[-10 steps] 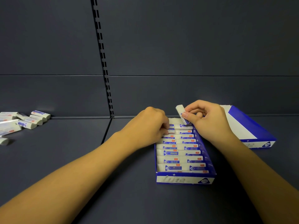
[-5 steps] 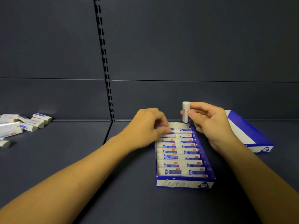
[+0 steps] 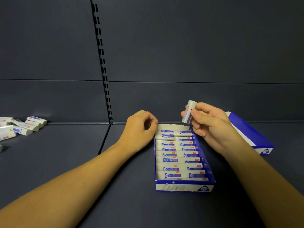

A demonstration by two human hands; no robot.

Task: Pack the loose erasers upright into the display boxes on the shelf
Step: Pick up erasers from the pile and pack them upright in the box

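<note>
**Eraser lifted clear of the box, ready to be stood in**

The right hand (image 3: 212, 124) now holds one eraser (image 3: 188, 112) well above the far end of the display box (image 3: 184, 186), just right of centre in the frame. A second ago the same eraser sat low against the back row; it has since been raised and turned nearly upright, pinched between thumb and fingertips. The left hand (image 3: 139, 127) has also drawn back a little — earlier its fingers were in among the rear erasers, and now it rests at the box's far left corner with fingers curled, holding nothing that I can see.

The box is almost full: two columns of erasers run from the near wall to the far end, and a narrow gap seems to remain at the back. Judging from that, the lift is a re-aim, and the next move is to lower the eraser into that gap without knocking over its neighbours.

More work waits — a heap of loose erasers (image 3: 24, 125) lies at the left edge of the shelf (image 3: 65, 153), and a second box (image 3: 250, 134) sits behind the right hand.
</note>
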